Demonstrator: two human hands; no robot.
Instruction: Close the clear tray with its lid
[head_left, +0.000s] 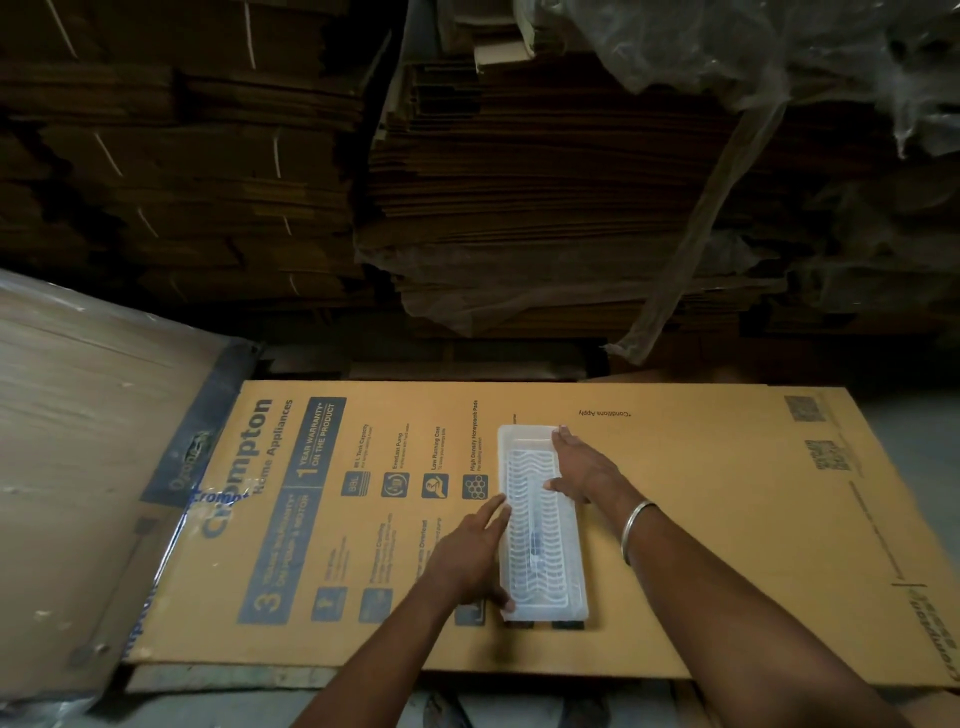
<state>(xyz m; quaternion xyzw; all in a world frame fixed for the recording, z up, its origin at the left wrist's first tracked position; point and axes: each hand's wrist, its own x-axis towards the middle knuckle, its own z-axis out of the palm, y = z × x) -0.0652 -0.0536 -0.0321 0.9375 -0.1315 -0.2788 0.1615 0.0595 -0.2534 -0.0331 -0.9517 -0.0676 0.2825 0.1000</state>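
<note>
A long clear plastic tray (540, 525) with a ribbed, wavy insert lies lengthwise on a flat printed cardboard sheet (727, 519). A clear lid seems to lie on top of it; I cannot tell whether it is snapped on. My left hand (475, 556) rests flat against the tray's left long edge, fingers spread, thumb near the tray's near corner. My right hand (582, 470) lies on the far right part of the tray, fingers reaching to its far end and thumb on the top. A metal bangle (636, 525) circles my right wrist.
Tall stacks of flattened cardboard (519, 182) rise just behind the sheet, some under clear plastic wrap (779, 62). A plastic-covered cardboard pile (78, 441) sits at the left. Grey floor (914, 415) shows at the right edge.
</note>
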